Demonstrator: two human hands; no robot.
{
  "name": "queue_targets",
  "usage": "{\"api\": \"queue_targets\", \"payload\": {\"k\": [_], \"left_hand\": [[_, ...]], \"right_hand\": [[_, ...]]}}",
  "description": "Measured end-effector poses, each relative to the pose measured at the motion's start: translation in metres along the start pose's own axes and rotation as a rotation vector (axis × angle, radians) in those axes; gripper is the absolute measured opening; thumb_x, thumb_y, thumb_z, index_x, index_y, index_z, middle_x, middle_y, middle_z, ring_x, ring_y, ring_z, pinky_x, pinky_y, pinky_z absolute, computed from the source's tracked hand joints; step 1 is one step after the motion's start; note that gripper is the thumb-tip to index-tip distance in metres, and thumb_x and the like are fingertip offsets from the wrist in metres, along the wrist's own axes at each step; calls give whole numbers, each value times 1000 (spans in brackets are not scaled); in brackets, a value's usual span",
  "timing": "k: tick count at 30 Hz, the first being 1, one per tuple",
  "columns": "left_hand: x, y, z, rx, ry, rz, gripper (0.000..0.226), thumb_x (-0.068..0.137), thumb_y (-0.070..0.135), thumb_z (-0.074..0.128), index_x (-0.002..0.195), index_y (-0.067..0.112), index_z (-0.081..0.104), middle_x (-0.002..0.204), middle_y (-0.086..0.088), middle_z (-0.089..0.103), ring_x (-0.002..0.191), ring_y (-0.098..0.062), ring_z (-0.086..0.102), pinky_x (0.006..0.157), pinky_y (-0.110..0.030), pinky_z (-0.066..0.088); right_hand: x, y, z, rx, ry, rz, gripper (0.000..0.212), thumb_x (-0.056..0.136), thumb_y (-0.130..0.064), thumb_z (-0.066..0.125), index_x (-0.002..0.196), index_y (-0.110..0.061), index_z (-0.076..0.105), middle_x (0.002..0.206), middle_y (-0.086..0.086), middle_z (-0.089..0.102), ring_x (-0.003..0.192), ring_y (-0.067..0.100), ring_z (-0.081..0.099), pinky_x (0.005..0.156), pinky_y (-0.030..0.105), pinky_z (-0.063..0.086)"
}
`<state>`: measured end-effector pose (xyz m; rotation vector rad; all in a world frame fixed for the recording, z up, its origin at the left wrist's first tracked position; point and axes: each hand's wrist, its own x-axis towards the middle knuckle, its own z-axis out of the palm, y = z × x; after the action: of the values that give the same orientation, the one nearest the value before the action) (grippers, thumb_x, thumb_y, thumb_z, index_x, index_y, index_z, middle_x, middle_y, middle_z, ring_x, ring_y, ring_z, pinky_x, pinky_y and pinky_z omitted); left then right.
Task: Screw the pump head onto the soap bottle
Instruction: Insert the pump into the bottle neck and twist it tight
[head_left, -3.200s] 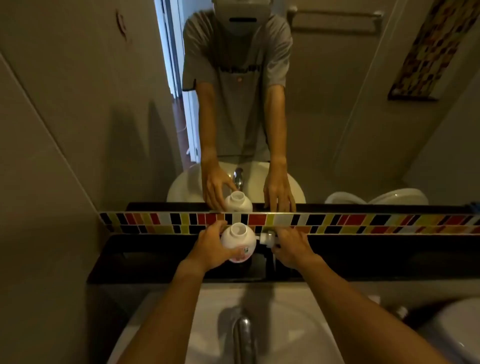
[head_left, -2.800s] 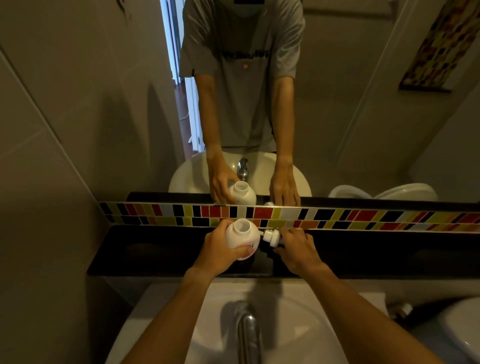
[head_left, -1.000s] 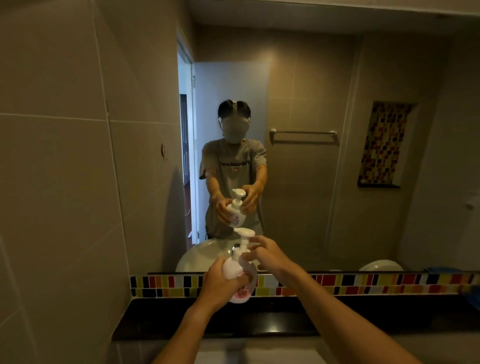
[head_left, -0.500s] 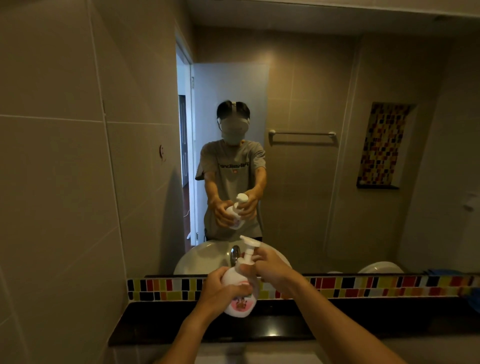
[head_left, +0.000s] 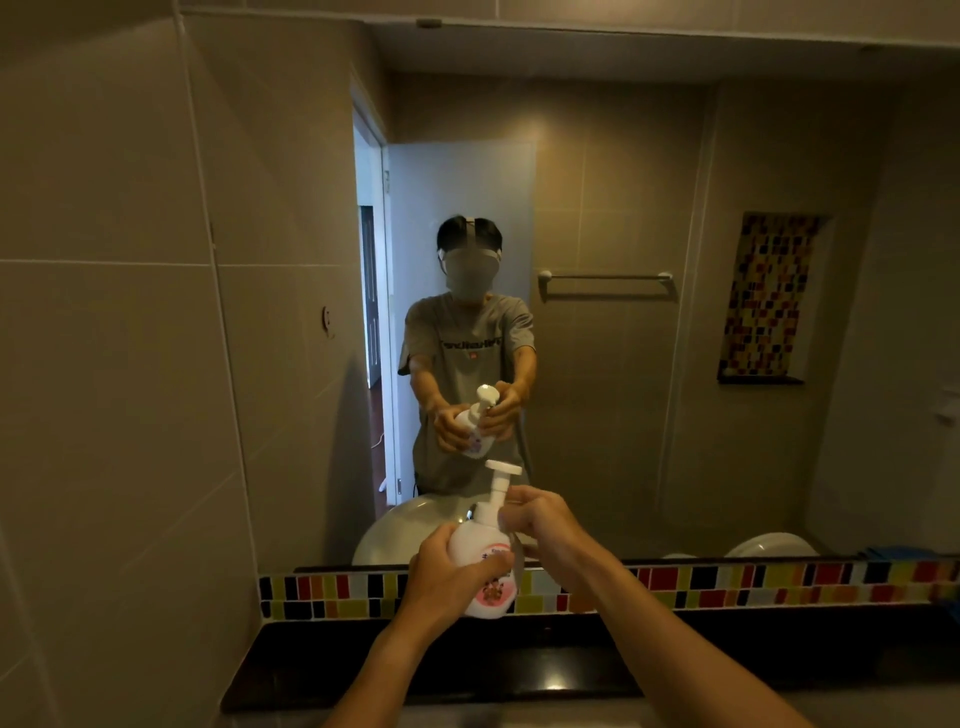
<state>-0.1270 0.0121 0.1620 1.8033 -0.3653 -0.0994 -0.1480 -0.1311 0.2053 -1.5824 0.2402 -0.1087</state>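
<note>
A round white soap bottle (head_left: 480, 545) with a pink label is held up in the air above the dark counter. My left hand (head_left: 447, 577) wraps around its body from the left. The white pump head (head_left: 497, 486) stands upright in the bottle's neck, nozzle pointing right. My right hand (head_left: 540, 525) pinches the pump's collar at the neck from the right. The mirror (head_left: 623, 364) ahead reflects the same hold.
A black counter ledge (head_left: 519, 670) runs below the hands, backed by a strip of coloured mosaic tiles (head_left: 727, 582). Beige tiled wall (head_left: 130, 364) stands close on the left. The mirror reflects a person, a towel bar and the basin.
Earlier the bottle stood open on the ledge with the pump head lying beside it. The pump now sits in the neck and both are lifted; the nozzle has turned since half a second ago.
</note>
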Motion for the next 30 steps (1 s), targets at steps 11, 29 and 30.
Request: {"api": "queue_targets", "payload": {"k": [11,29,30], "left_hand": [[-7,4,1,58,71,14,56,70,37,79,108,31,39,103,6,51,82,-7,53,58,-13,39],[-7,5,13,-79,-42,-25,36,73,31,77,100,29,53,98,4,62,87,-12,63,64,-19,50],[-7,5,15,-42,-8,-6,40,71,30,79,101,29,52,96,8,60,87,-10,60,63,-17,46]], "right_hand": [[-4,5,15,52,38,16,38,84,-11,64,122,-9,59,121,17,65,106,30,63,73,33,52],[-2,8,2,-20,28,-20,44,76,-22,79,116,-7,64,108,15,71,95,28,70,68,32,55],[-1,10,4,-52,55,-43,47,75,-24,83,115,-9,63,106,13,72,94,27,71,66,30,55]]}}
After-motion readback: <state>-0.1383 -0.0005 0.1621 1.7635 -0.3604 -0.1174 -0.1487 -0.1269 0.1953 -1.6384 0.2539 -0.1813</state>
